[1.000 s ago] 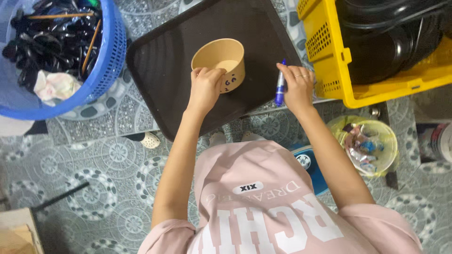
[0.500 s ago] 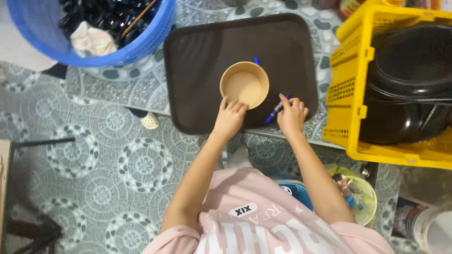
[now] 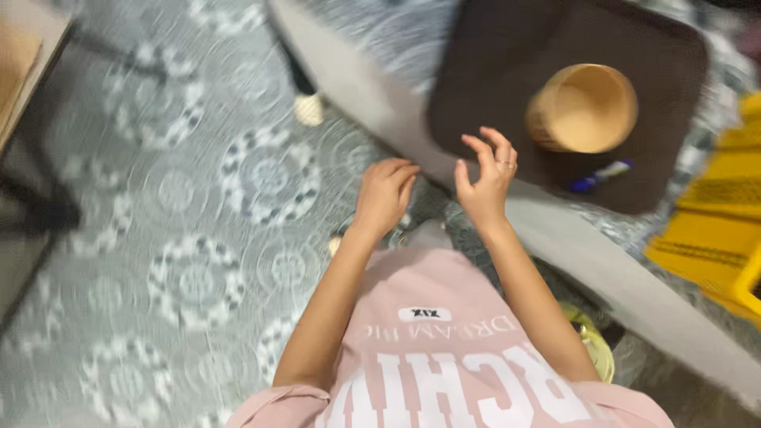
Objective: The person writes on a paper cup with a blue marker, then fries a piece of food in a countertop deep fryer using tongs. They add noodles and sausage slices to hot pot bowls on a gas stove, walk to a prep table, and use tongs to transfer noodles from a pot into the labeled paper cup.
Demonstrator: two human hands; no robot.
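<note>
A tan paper bowl [image 3: 584, 108] stands upright on a dark brown tray [image 3: 491, 87] at the upper right. A blue and white marker [image 3: 600, 176] lies on the tray just below the bowl. My right hand [image 3: 486, 178] hovers at the tray's near edge with fingers spread, holding nothing, left of the marker. My left hand [image 3: 384, 194] hangs beside it over the patterned floor, fingers loosely together, with nothing in it. The picture is blurred by motion.
A grey bench or table edge [image 3: 602, 261] runs diagonally under the tray. A yellow crate [image 3: 713, 238] sits at the right. A yellowish bowl [image 3: 596, 349] shows by my right elbow. A wooden surface [image 3: 20, 63] is at the far left on the patterned floor [image 3: 174, 261].
Both hands have let go: the left one came off the bowl and the right one off the marker, and both pulled back towards me. The view swung left, so tray and crate shifted right.
</note>
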